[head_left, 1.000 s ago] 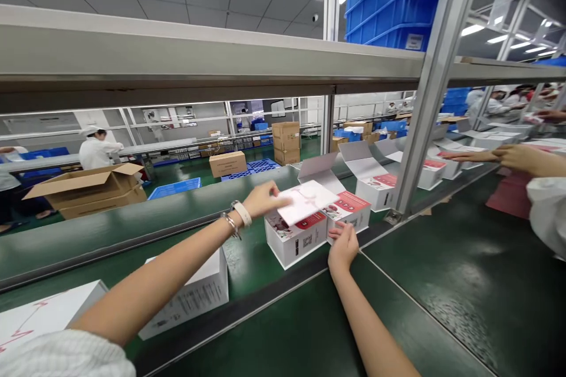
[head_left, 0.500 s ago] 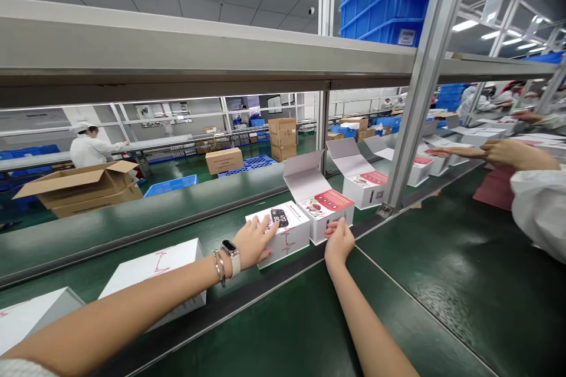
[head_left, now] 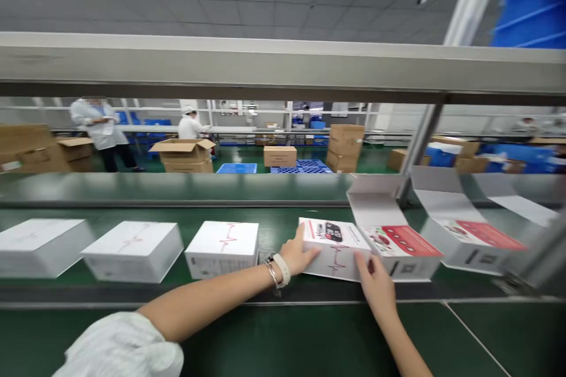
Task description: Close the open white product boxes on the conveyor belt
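Note:
A closed white carton (head_left: 332,250) with a dark display picture on top and a red zigzag line on its front lies on the green conveyor belt, turned slightly. My left hand (head_left: 295,254) grips its left end, thumb at the front and fingers on the top edge. At its front right corner, my right hand (head_left: 375,280) has its thumb and curled fingers against the carton. Beside my right hand stands an open carton (head_left: 400,250), its lid raised and a red printed sheet inside. Several closed cartons, one of them the nearest white carton (head_left: 223,247), sit left of my left hand.
Another open carton (head_left: 477,241) stands farther right by a metal post (head_left: 528,259). A long shelf beam (head_left: 221,65) crosses above the belt. Beyond are brown cardboard boxes (head_left: 347,144), a blue pallet (head_left: 300,167) and two people in white coats.
My view has swung left and levelled. Both hands now hold the closed carton's two ends; my right hand has left the open carton's front. The neighbouring worker's hands are out of view.

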Demonstrator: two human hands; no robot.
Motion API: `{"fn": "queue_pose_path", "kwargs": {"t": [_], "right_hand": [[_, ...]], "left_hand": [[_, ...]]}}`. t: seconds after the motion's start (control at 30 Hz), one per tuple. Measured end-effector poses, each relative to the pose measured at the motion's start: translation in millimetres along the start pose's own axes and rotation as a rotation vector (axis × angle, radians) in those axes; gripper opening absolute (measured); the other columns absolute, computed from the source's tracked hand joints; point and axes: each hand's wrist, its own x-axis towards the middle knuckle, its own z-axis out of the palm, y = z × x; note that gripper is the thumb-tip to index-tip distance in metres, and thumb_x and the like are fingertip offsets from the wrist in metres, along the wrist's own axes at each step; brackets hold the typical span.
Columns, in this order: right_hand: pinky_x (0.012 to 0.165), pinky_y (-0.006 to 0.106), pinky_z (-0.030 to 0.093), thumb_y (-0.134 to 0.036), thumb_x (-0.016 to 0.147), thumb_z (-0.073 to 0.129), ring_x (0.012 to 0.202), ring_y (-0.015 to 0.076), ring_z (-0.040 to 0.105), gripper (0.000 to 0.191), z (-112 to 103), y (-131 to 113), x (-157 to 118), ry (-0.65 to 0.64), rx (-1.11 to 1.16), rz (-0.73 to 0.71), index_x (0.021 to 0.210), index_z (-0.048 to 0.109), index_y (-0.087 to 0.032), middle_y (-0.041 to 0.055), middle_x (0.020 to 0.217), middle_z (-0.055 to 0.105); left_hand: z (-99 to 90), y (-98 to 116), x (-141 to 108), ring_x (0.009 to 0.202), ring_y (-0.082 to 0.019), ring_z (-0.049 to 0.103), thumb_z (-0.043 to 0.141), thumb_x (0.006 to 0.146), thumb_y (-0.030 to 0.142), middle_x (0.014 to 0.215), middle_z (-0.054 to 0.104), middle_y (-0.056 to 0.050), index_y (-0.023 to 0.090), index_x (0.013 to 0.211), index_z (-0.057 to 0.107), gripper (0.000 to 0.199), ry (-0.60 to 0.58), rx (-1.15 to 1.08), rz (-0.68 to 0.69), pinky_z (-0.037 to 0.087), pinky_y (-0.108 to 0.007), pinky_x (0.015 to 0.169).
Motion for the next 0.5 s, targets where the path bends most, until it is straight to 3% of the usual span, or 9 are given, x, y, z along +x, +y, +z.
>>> {"fn": "queue_pose_path", "kwargs": {"t": [0.1,0.23,0.33,0.4,0.5], "right_hand": [[0.049,0.031,0.032,-0.060,0.068,0.049,0.047,0.0195,0.044,0.036,2.1,-17.6,3.0,0.027,-0.069,-0.001,0.059,0.052,-0.026,0.0017,0.054,0.052],[0.050,0.030,0.027,-0.055,0.063,0.061,0.042,0.0141,0.031,0.043,11.3,-53.2,22.4,0.028,-0.063,-0.018,0.039,0.041,-0.025,-0.0013,0.040,0.038],[0.052,0.029,0.029,-0.053,0.064,0.062,0.043,0.0116,0.033,0.046,26.1,-81.4,34.9,-0.129,0.021,-0.051,0.037,0.039,-0.023,-0.0058,0.037,0.028],[0.053,0.029,0.030,-0.054,0.063,0.061,0.044,0.0115,0.037,0.046,30.5,-94.6,34.1,-0.117,0.023,-0.075,0.038,0.041,-0.021,-0.0054,0.038,0.031],[0.055,0.028,0.034,-0.052,0.069,0.056,0.050,0.0142,0.046,0.040,21.4,-96.4,17.9,-0.012,0.008,-0.119,0.049,0.051,-0.018,-0.0008,0.047,0.046]], "left_hand": [[-17.2,2.8,-7.6,0.097,-0.027,0.056,0.044,0.077,0.056,0.109,0.058,-0.013,0.022,0.127,0.028,0.063,0.099,0.112,-0.073,0.045,-0.035,0.075],[-40.4,9.1,-3.1,0.087,-0.027,0.061,0.036,0.080,0.055,0.097,0.062,-0.017,0.018,0.113,0.043,0.050,0.130,0.263,-0.134,0.043,-0.032,0.067],[-56.5,6.1,6.6,0.069,-0.026,0.063,0.028,0.084,0.048,0.081,0.064,-0.016,0.014,0.105,0.046,0.044,0.076,0.328,-0.173,0.042,-0.032,0.061],[-67.6,3.7,12.5,0.067,-0.027,0.063,0.030,0.083,0.045,0.076,0.065,-0.015,0.013,0.098,0.050,0.040,0.037,0.402,-0.171,0.042,-0.033,0.060],[-86.1,5.3,24.3,0.086,-0.033,0.058,0.043,0.075,0.039,0.092,0.063,-0.016,0.015,0.091,0.053,0.031,0.049,0.541,-0.099,0.041,-0.039,0.070]]}}
